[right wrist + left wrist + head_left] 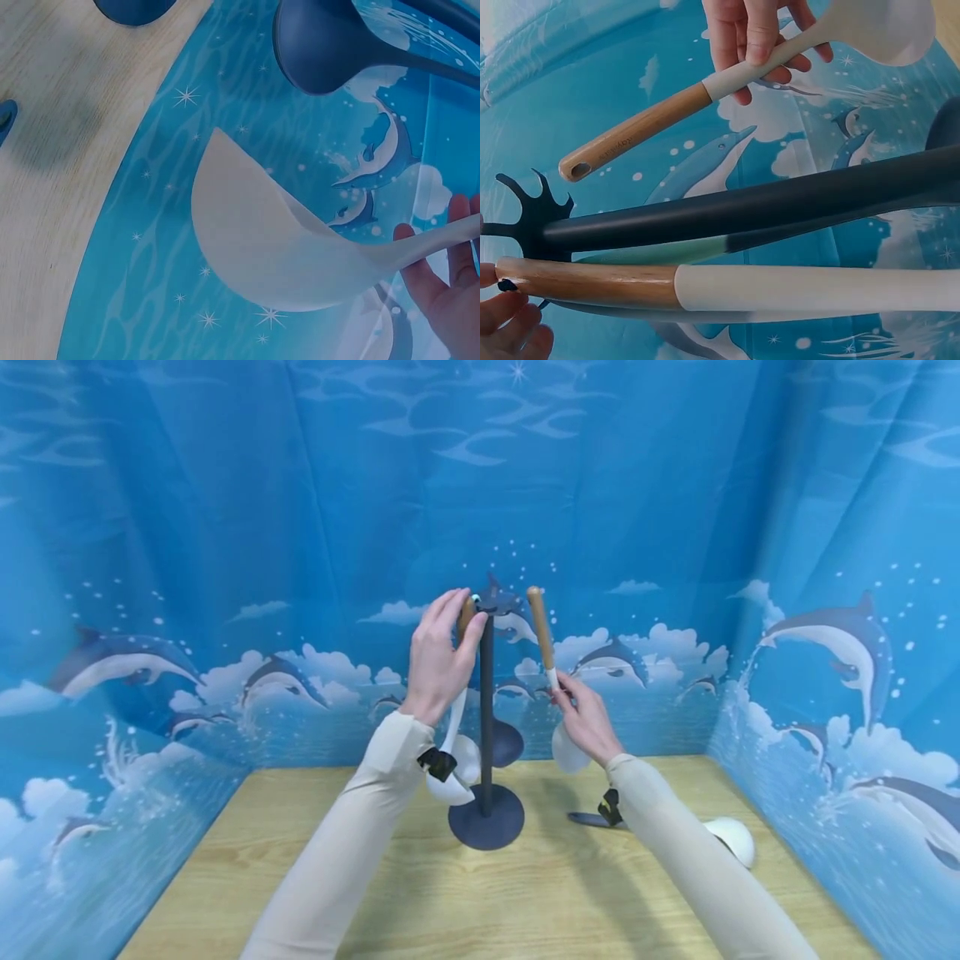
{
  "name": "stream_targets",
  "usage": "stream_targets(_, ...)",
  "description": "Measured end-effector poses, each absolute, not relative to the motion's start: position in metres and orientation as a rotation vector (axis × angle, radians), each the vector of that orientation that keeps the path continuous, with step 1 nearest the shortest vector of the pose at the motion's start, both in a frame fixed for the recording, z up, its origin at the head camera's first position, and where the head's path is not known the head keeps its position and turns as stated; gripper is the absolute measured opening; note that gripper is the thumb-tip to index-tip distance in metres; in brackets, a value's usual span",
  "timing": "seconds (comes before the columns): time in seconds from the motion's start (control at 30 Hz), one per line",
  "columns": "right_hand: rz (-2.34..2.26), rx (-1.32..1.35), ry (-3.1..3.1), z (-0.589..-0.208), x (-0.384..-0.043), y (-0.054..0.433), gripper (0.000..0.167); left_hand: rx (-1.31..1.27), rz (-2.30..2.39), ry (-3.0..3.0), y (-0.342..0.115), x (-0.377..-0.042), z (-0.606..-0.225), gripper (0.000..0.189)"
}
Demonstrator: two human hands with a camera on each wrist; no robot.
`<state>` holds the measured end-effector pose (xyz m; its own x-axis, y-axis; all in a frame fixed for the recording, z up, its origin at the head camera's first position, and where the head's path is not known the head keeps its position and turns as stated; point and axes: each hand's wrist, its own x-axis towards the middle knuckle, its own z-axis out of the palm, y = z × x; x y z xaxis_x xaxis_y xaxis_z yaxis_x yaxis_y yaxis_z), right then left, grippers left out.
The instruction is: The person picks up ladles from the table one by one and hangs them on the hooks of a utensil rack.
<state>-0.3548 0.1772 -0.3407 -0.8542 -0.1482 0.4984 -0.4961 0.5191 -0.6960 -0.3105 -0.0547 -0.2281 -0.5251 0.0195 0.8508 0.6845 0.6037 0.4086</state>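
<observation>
A dark utensil stand [487, 718] with hooks at its top rises from the table. My left hand [442, 652] holds the wooden handle end of a white ladle [802, 287] hanging on the stand; a hook tip shows in its handle hole. My right hand [587, 717] grips another white ladle [277, 232] by the white part of its handle, right of the stand. This ladle's wooden handle [542, 627] points up and its bowl hangs down, apart from the stand. A dark ladle [319, 45] hangs on the stand.
On the table [300, 860], right of the stand's round base [486, 831], lie a dark handle [588, 819] and a white bowl-shaped utensil head [731, 842]; my right sleeve hides what lies between. A dolphin-printed blue curtain [375, 527] surrounds the table's back and sides.
</observation>
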Motion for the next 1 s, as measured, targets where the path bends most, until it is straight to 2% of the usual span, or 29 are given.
stream_targets(1.0, 1.274, 0.558, -2.383, -0.332, -0.356, 0.165, 0.042, -0.5, -1.105, -2.013, -0.047, -0.312, -0.225, 0.044)
